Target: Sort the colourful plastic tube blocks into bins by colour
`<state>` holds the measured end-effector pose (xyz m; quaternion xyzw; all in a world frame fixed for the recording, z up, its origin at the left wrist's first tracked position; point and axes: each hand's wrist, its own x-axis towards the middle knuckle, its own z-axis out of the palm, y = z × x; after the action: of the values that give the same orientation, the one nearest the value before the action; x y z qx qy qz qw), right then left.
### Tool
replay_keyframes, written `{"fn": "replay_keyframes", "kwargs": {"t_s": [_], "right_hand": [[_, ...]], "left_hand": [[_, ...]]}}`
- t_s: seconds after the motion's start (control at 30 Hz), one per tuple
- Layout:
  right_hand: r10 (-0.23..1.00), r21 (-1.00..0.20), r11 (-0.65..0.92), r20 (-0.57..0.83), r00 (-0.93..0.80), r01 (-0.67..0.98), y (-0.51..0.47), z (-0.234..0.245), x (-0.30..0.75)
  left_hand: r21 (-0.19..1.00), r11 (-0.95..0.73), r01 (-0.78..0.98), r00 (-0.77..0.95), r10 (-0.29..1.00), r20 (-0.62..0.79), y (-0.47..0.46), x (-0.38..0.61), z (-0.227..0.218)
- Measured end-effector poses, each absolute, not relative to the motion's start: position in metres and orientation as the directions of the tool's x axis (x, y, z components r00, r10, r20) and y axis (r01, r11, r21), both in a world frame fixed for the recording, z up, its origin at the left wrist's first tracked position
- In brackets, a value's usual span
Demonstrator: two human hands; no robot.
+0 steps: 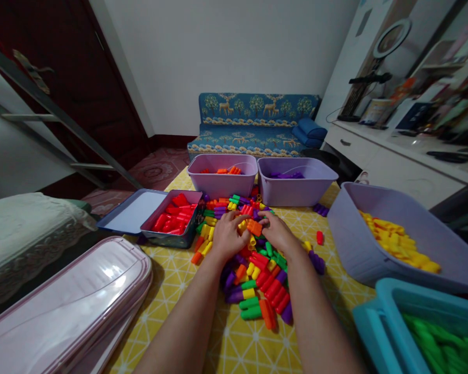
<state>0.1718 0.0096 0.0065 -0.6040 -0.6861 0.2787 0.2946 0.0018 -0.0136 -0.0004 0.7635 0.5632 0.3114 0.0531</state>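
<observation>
A heap of small plastic toy building blocks (271, 291) in red, orange, yellow, green and purple lies in the middle of the table. Over the far half of this heap, my left hand (229, 236) has its thumb and index finger curled around a yellow block (242, 226). My right hand (277, 234) faces it, fingertips closed on an orange block (254, 227) between the two hands. Whether the orange and yellow blocks are joined, I cannot tell. Part of the heap is hidden under my hands and forearms.
Lilac bins hold orange (222, 179), purple (296, 192) and yellow blocks (400, 241). A teal bin (390, 301) contains green blocks, and an open tin (167, 239) red ones. Pink lids (74, 296) lie at left. One red block (320, 238) sits apart on the yellow tablecloth (159, 296).
</observation>
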Motion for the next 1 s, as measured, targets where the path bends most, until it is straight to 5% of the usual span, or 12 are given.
{"fn": "replay_keyframes", "kwargs": {"t_s": [0.33,0.53,0.7,0.8,1.0], "right_hand": [[0.998,-0.534,0.019,0.057,0.013,0.845,0.002,0.013,0.164],[0.997,-0.466,-0.041,0.033,0.064,0.884,0.003,0.016,0.169],[0.995,-0.638,0.053,-0.035,-0.098,0.768,0.005,0.018,0.177],[0.996,-0.659,0.085,0.04,-0.078,0.747,0.006,0.017,0.183],[0.981,-0.519,0.139,0.189,-0.045,0.843,0.005,0.014,0.18]], "left_hand": [[0.546,-0.103,0.831,-0.079,0.951,0.3,-0.012,0.004,-0.003],[0.552,-0.261,0.792,0.034,0.921,0.387,-0.016,0.003,0.001],[0.49,-0.454,0.744,0.282,0.878,0.386,-0.017,0.004,0.006],[0.475,-0.418,0.774,0.254,0.893,0.372,-0.015,0.005,0.004],[0.469,-0.306,0.829,0.07,0.888,0.454,-0.012,0.006,-0.001]]}}
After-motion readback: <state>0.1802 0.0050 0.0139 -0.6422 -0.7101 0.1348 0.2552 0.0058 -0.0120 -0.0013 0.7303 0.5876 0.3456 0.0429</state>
